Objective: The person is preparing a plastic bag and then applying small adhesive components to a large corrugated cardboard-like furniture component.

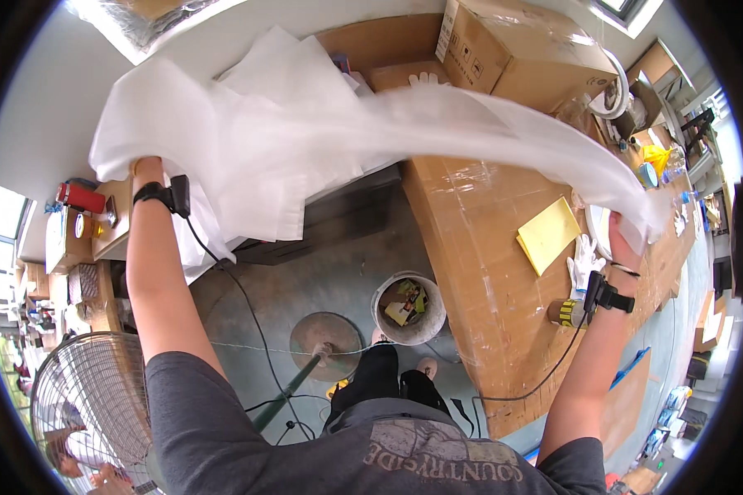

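A long, thin white foam sheet [347,128] spans the air between my raised hands, its middle blurred by motion. At the far right my right hand [626,238] grips one bunched end, fingers closed. At the left, my left hand [147,167] holds up the other end; the sheet covers most of its fingers. Below and behind lie more white sheets [276,206], their edges overhanging a dark surface. Close to my right hand are a yellow paper pad [549,235], a white work glove [584,262] and a tape roll [566,313] with yellow and black markings.
A cardboard-topped table [462,239] runs along my right, bearing a large carton [528,49] at the back. On the floor stand a white bucket [431,328] of scraps and a round metal base [305,338]. A caged fan [91,396] is near my left arm. Cables trail from both wrists.
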The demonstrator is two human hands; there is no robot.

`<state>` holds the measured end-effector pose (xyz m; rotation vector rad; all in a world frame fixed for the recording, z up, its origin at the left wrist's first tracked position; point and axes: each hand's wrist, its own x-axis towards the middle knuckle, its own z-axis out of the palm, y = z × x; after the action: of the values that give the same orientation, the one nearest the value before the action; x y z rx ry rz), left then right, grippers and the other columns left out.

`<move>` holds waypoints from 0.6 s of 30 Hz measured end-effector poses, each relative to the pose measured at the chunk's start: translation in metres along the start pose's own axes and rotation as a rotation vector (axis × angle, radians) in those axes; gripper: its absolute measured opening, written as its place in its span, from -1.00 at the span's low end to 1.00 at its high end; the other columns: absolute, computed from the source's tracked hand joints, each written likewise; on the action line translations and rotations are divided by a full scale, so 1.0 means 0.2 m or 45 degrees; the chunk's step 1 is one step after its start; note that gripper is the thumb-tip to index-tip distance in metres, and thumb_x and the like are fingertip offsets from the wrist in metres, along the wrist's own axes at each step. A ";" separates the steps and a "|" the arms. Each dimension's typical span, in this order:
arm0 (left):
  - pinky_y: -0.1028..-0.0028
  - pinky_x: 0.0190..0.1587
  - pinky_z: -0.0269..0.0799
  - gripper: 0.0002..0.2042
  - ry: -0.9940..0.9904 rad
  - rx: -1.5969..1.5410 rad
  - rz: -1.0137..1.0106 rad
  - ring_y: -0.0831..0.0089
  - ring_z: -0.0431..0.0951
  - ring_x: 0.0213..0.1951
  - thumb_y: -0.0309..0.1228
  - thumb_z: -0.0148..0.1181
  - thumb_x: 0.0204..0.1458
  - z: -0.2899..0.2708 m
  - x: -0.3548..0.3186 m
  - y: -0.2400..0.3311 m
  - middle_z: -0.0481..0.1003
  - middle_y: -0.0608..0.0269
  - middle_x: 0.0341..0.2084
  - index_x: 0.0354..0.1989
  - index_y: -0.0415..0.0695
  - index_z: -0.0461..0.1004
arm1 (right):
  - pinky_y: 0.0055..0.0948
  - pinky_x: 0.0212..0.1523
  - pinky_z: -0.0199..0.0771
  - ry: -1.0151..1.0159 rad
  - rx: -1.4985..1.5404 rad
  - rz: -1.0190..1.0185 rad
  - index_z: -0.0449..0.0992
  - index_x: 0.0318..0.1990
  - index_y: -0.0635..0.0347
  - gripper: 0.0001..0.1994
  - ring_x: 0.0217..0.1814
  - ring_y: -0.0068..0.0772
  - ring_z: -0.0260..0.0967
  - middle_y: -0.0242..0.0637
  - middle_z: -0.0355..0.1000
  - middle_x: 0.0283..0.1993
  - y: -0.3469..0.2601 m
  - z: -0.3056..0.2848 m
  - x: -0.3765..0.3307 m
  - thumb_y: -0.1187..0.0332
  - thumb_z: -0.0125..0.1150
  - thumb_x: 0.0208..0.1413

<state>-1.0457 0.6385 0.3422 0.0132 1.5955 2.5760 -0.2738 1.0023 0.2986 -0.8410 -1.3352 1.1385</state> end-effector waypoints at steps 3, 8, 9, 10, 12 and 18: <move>0.22 0.11 0.22 -0.41 0.065 0.074 0.099 0.20 0.19 0.18 -0.10 -0.15 0.09 0.10 -0.03 0.13 0.13 0.14 0.19 0.26 -0.10 -0.04 | -0.20 0.22 0.07 0.260 0.980 0.122 0.27 0.08 0.29 -0.60 0.19 -0.20 0.16 -0.12 0.26 0.12 0.01 -0.34 0.00 0.30 0.01 0.10; 0.19 0.11 0.21 -0.38 0.131 0.189 0.122 0.20 0.17 0.19 -0.06 -0.15 0.09 0.36 -0.05 0.08 0.09 0.16 0.22 0.28 -0.07 -0.08 | -0.07 0.30 -0.08 -0.067 1.289 -0.010 0.22 0.12 0.31 -0.60 0.26 -0.09 0.06 -0.08 0.17 0.21 -0.20 -0.43 -0.25 0.35 -0.05 0.14; 0.19 0.11 0.21 -0.37 0.138 0.221 0.109 0.20 0.17 0.19 -0.05 -0.15 0.08 0.40 -0.05 0.03 0.08 0.16 0.22 0.28 -0.07 -0.09 | -0.04 0.32 -0.14 -0.331 1.400 -0.059 0.21 0.14 0.31 -0.59 0.27 -0.06 0.04 -0.08 0.15 0.22 -0.31 -0.39 -0.32 0.37 -0.07 0.14; 0.19 0.11 0.21 -0.37 0.133 0.253 0.089 0.21 0.16 0.19 -0.04 -0.15 0.08 0.45 -0.03 -0.03 0.08 0.17 0.23 0.28 -0.06 -0.10 | -0.04 0.32 -0.14 -0.322 1.392 -0.066 0.21 0.14 0.31 -0.59 0.27 -0.06 0.04 -0.08 0.15 0.22 -0.43 -0.39 -0.36 0.37 -0.07 0.14; 0.18 0.11 0.21 -0.36 0.106 0.290 0.066 0.21 0.16 0.20 -0.04 -0.15 0.08 0.50 0.02 -0.17 0.07 0.17 0.23 0.29 -0.06 -0.10 | 0.00 0.33 -0.22 -0.268 1.225 -0.184 0.16 0.15 0.38 -0.57 0.29 -0.07 0.01 -0.04 0.14 0.22 -0.71 -0.40 -0.47 0.36 -0.10 0.16; 0.12 0.24 -0.06 -0.08 -0.687 1.204 0.012 0.15 -0.12 0.30 0.13 0.13 -0.14 0.34 0.04 -0.87 -0.15 0.08 0.30 0.32 0.02 -0.21 | -0.12 0.26 0.02 0.206 0.415 -0.555 0.16 0.16 0.35 -0.57 0.20 -0.17 0.14 -0.07 0.21 0.15 -1.34 -0.48 -0.94 0.31 -0.12 0.19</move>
<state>-1.0336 0.7758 0.2163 0.7043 2.3133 1.3834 -0.1208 0.7639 0.4878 -0.3698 -1.0903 0.8881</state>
